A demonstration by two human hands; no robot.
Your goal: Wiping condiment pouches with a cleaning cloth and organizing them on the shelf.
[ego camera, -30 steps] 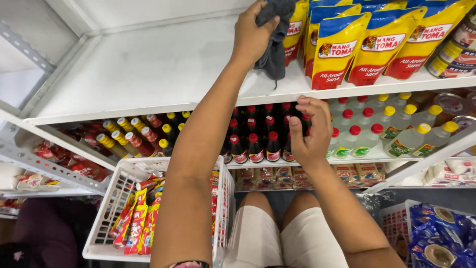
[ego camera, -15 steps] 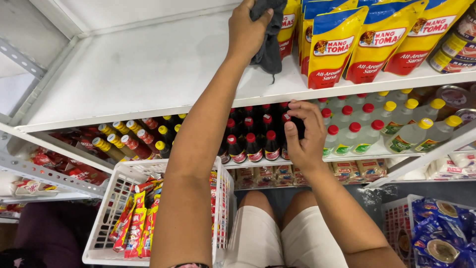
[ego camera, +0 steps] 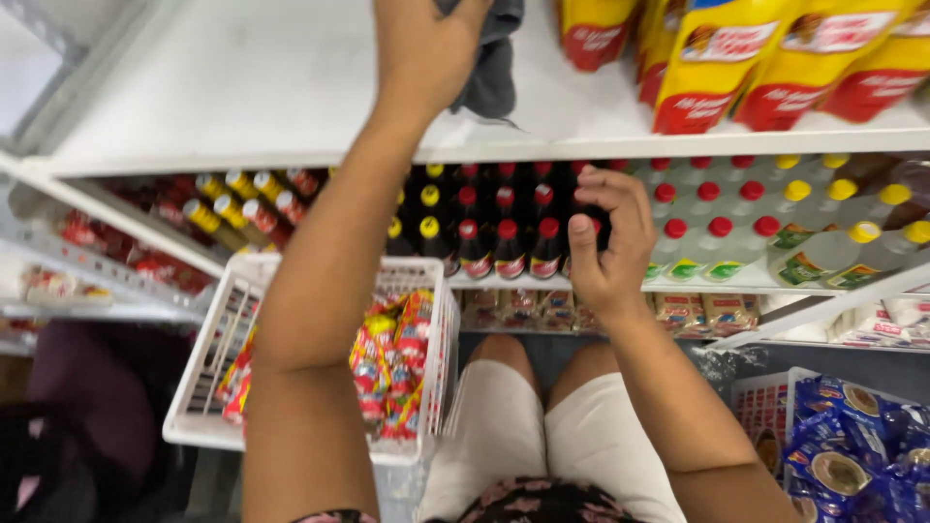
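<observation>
**A:** What has my left hand [ego camera: 423, 53] got?

**B:** It's closed on a grey cloth [ego camera: 491, 60], pressing it down on the white top shelf [ego camera: 242, 87]. The cloth lies just left of the yellow pouches [ego camera: 736, 58] standing on that shelf.

**A:** And my right hand [ego camera: 605, 242]?

**B:** It's one shelf down, fingers curled around a dark bottle [ego camera: 581, 218] at the right end of the red-capped row [ego camera: 504, 237]. Most of that bottle is hidden behind the hand, so I can't tell how tight the grip is.

**A:** What do I see around it?

**B:** Clear bottles [ego camera: 727, 232] with red and yellow caps stand to the right, and small yellow-capped bottles [ego camera: 228, 199] to the far left. Below my left arm a white basket [ego camera: 208, 387] holds red and yellow sachets [ego camera: 392, 358]. Blue packs [ego camera: 852, 446] sit at the lower right.
</observation>
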